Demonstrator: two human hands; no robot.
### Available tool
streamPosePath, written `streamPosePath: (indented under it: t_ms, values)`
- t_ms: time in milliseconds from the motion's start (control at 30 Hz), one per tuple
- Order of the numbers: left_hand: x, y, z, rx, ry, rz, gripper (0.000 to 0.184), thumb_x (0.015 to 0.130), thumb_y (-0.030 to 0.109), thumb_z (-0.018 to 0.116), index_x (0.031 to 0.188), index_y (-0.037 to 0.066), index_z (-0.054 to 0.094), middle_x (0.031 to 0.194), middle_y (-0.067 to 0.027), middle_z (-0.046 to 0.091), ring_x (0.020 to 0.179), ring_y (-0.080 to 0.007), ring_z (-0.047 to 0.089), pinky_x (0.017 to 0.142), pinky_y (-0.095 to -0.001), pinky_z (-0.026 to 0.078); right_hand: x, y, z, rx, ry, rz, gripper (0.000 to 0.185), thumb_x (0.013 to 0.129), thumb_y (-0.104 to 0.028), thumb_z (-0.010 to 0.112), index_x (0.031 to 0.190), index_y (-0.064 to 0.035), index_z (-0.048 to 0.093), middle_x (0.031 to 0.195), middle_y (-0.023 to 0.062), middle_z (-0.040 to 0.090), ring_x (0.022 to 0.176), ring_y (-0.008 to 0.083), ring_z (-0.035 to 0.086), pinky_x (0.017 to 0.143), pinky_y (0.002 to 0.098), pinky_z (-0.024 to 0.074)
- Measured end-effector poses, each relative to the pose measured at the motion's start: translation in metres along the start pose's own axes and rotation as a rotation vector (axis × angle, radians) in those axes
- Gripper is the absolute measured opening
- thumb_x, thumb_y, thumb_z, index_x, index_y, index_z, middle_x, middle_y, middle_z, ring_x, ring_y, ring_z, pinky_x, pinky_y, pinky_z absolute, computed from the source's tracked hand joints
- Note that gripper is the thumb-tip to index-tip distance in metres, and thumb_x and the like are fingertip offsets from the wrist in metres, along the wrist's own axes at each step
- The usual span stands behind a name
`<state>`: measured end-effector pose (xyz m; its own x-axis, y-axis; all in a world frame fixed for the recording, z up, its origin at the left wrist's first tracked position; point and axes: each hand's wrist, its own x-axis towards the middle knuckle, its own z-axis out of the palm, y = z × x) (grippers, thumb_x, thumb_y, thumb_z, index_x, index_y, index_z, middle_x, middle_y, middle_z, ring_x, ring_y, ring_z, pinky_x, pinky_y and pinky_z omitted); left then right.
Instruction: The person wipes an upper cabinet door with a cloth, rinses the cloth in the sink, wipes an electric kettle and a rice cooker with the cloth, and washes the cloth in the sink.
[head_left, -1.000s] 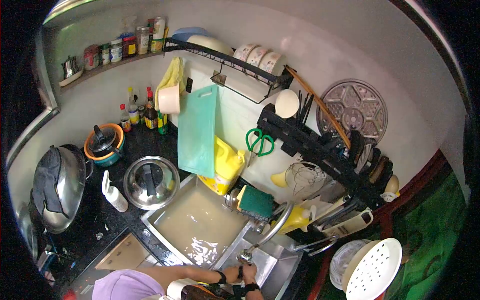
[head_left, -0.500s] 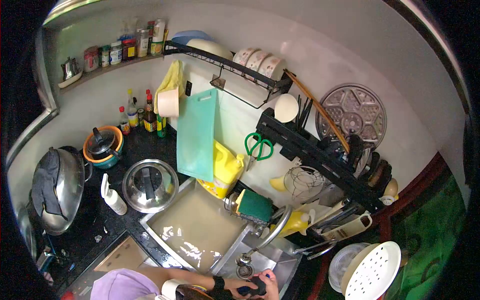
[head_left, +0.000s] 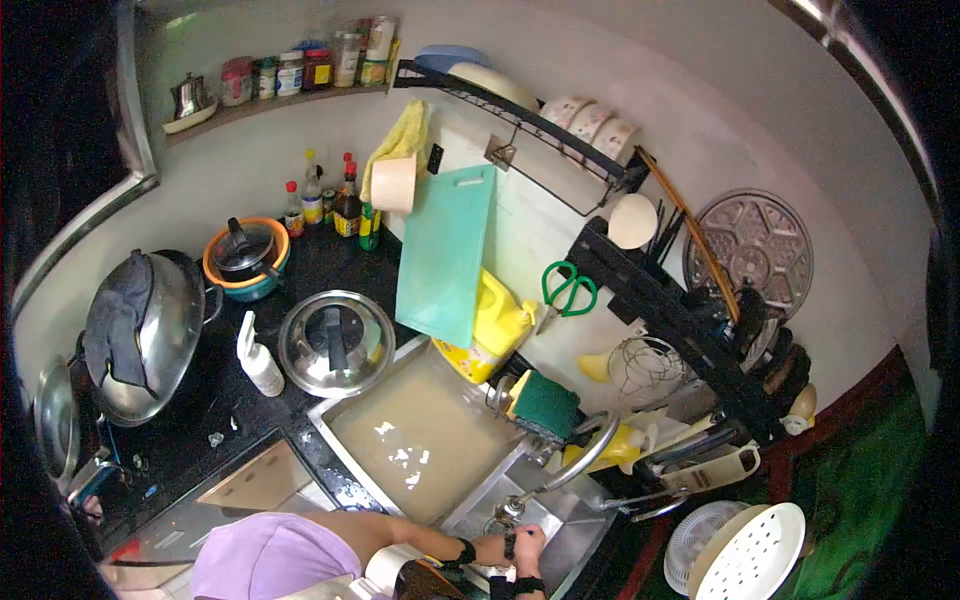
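Over the narrow steel basin (head_left: 565, 535), my two hands are close together at the bottom of the view. My left hand (head_left: 490, 549) reaches in from the left, a black band at its wrist. Facing it is my right hand (head_left: 530, 545), fingers curled closed, also with a dark band at the wrist. Between them shows a small dark object (head_left: 510, 542), pinched by both; its kind cannot be made out. Just above the hands stands the curved metal faucet (head_left: 600, 440). Cloudy water (head_left: 425, 435) fills the larger sink (head_left: 335, 435) to the left.
A green sponge (head_left: 545, 403) sits behind the faucet, near a yellow jug (head_left: 495, 315) and a teal cutting board (head_left: 445, 255). On the left counter are a pot lid (head_left: 365, 345), a white pump bottle (head_left: 261, 370) and a wok (head_left: 150, 340). A white colander (head_left: 750, 555) is at right.
The view has shifted, so the surroundings appear further right. Both hands have moved up toward the faucet base; less of the dark object shows between them.
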<state>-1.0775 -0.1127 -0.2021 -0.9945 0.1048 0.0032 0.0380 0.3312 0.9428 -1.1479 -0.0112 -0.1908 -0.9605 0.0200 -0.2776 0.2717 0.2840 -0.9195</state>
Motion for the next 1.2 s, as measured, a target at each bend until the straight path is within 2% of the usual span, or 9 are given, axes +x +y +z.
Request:
streamPosePath:
  t_ms: [233,467,533,600,800,867,967,1133,1200]
  values:
    - [-0.007,-0.022,-0.015,0.175,-0.372,-0.298,0.034,0.069,0.033,0.069,0.087,0.004,0.067,0.078,-0.0232,0.066,0.072,-0.0393,0.065,0.065,-0.0475,0.051,-0.014,0.002,0.040,-0.352,0.249,0.189,0.006,0.069,-0.003,0.059,0.070,0.0030,0.059,0.066,0.0110,0.060,0.054,0.0214,0.051,0.051,0.0375,0.0433]
    - [-0.035,-0.011,-0.037,0.302,-0.115,-0.090,0.036,0.065,0.026,0.072,0.083,-0.004,0.063,0.077,-0.0262,0.064,0.080,-0.0374,0.066,0.066,-0.0476,0.052,0.005,0.081,0.048,-0.245,0.484,0.239,0.015,0.067,-0.005,0.064,0.069,0.0084,0.059,0.070,0.0169,0.065,0.057,0.0269,0.060,0.055,0.0408,0.0478]
    - [-0.032,-0.028,-0.038,0.335,-0.080,-0.179,0.056,0.063,0.033,0.076,0.104,-0.001,0.059,0.089,-0.0232,0.066,0.087,-0.0379,0.065,0.069,-0.0466,0.053,-0.028,0.047,0.028,-0.979,0.057,0.012,0.017,0.070,-0.007,0.067,0.079,0.0065,0.061,0.077,0.0154,0.067,0.064,0.0273,0.064,0.061,0.0414,0.0516]
    - [-0.016,-0.036,-0.064,0.394,-0.412,0.080,0.070,0.065,0.042,0.078,0.117,0.002,0.053,0.100,-0.0187,0.066,0.083,-0.0337,0.067,0.063,-0.0437,0.055,-0.067,-0.010,0.029,0.194,-0.471,0.354,0.033,0.078,0.003,0.065,0.108,-0.0035,0.052,0.088,0.0079,0.063,0.074,0.0176,0.062,0.063,0.0350,0.0512]
    - [-0.039,0.012,-0.161,-0.488,-0.551,-0.449,0.051,0.092,0.049,0.052,0.114,0.003,0.057,0.085,-0.0059,0.059,0.069,-0.0178,0.060,0.050,-0.0332,0.058,-0.181,-0.138,0.048,0.046,-0.606,0.200,0.030,0.081,-0.004,0.062,0.110,-0.0049,0.053,0.095,0.0085,0.061,0.085,0.0182,0.058,0.074,0.0331,0.0472]
    - [-0.065,0.016,-0.182,-0.491,-0.373,-0.411,0.047,0.097,0.045,0.047,0.088,0.000,0.060,0.065,-0.0040,0.049,0.070,-0.0145,0.051,0.049,-0.0351,0.045,-0.199,-0.158,0.050,-0.032,-0.653,0.067,0.029,0.082,-0.006,0.062,0.111,-0.0053,0.053,0.098,0.0087,0.061,0.089,0.0184,0.057,0.077,0.0324,0.0458]
    - [-0.105,0.007,-0.213,-0.160,-0.074,-0.126,0.036,0.100,0.031,0.043,0.103,0.000,0.060,0.088,-0.0129,0.065,0.086,-0.0236,0.063,0.079,-0.0410,0.048,-0.214,-0.168,0.060,-0.088,-0.791,-0.129,0.029,0.084,-0.009,0.060,0.112,-0.0060,0.054,0.102,0.0090,0.060,0.095,0.0187,0.055,0.083,0.0315,0.0438]
    - [-0.228,0.057,-0.264,-0.077,0.614,0.015,0.033,0.099,0.029,0.044,0.093,-0.001,0.057,0.090,-0.0230,0.061,0.085,-0.0412,0.058,0.073,-0.0441,0.046,-0.256,-0.197,0.091,-0.213,-1.115,-0.514,0.041,0.089,-0.017,0.057,0.127,-0.0040,0.049,0.128,0.0132,0.053,0.121,0.0194,0.045,0.101,0.0325,0.0344]
    - [-0.282,0.082,-0.274,0.024,0.753,0.060,0.031,0.098,0.028,0.045,0.092,-0.001,0.056,0.086,-0.0215,0.059,0.083,-0.0408,0.057,0.073,-0.0442,0.046,-0.262,-0.176,0.113,-0.016,-1.133,-0.085,0.041,0.091,-0.022,0.057,0.128,-0.0053,0.051,0.129,0.0120,0.053,0.122,0.0178,0.045,0.102,0.0339,0.0342]
